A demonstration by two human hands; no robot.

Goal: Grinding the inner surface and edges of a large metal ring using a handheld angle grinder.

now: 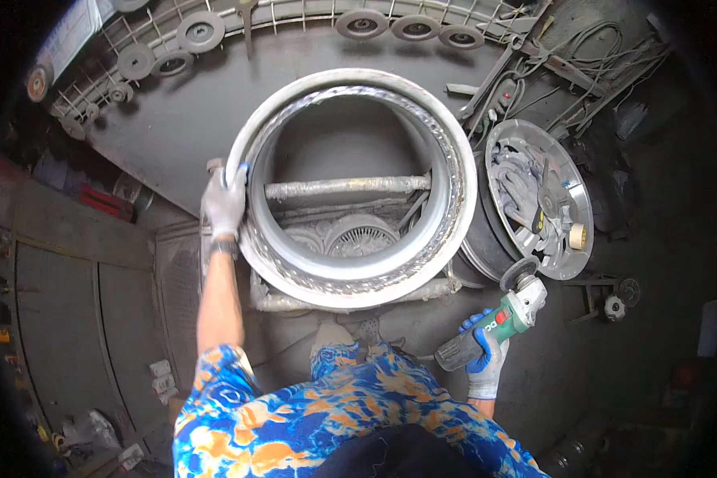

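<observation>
A large round metal wheel rim, hollow through the middle, rests on a frame of wrapped bars. Its broad lip is pale, and the band inside the lip looks rough and shiny. At the rim's left side, my left hand in a grey-white glove grips the lip, its thumb over the edge. My right hand, in a blue and grey glove, is wrapped around the body of a green and grey angle grinder. The grinder's disc points up and away from me, to the right of the rim and apart from it.
Right of the rim, a silver wheel holds grey gloves and a tan roll. Grinding discs hang on a wire rack along the back. Cables tangle at the far right; another grinding tool lies lower right.
</observation>
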